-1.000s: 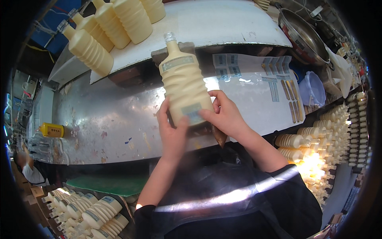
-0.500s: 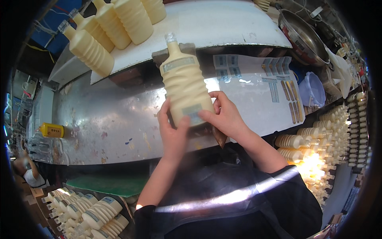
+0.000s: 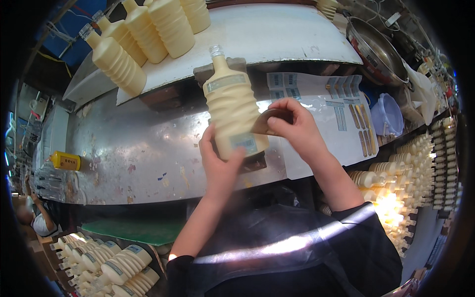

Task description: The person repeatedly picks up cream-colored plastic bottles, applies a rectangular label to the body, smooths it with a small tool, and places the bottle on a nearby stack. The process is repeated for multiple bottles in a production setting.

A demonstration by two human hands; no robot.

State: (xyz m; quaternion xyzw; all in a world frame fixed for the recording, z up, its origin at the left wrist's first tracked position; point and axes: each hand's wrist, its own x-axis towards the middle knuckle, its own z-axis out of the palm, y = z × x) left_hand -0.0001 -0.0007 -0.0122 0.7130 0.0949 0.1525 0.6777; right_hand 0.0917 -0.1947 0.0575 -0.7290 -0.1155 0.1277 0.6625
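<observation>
A cream, wavy-sided bottle (image 3: 230, 111) with a clear threaded neck lies tilted with its neck away from me, over a dark brown block (image 3: 238, 65). My left hand (image 3: 219, 161) wraps its lower left side, thumb blurred near the bluish label (image 3: 243, 142) by the base. A greyish strip label (image 3: 226, 83) sits across the bottle's shoulder. In my right hand (image 3: 298, 129), between thumb and fingers, is a thin brown scraper-like blade (image 3: 263, 122). Its edge is at the bottle's right side, over the lower body; whether it touches cannot be made out.
White paper (image 3: 316, 143) carrying label sheets (image 3: 283, 85) and brown strips (image 3: 366, 121) lies to the right, beside a lavender bucket (image 3: 387, 115) and a metal pan (image 3: 378, 49). Cream bottles (image 3: 118, 64) stand at the back left. A yellow bottle (image 3: 66, 161) lies left. Stacked bottles (image 3: 126, 265) flank me.
My right hand has left the lower label and moved up and right. The brown blade, hanging below that hand before, is now raised beside the bottle. My left hand keeps its hold.
</observation>
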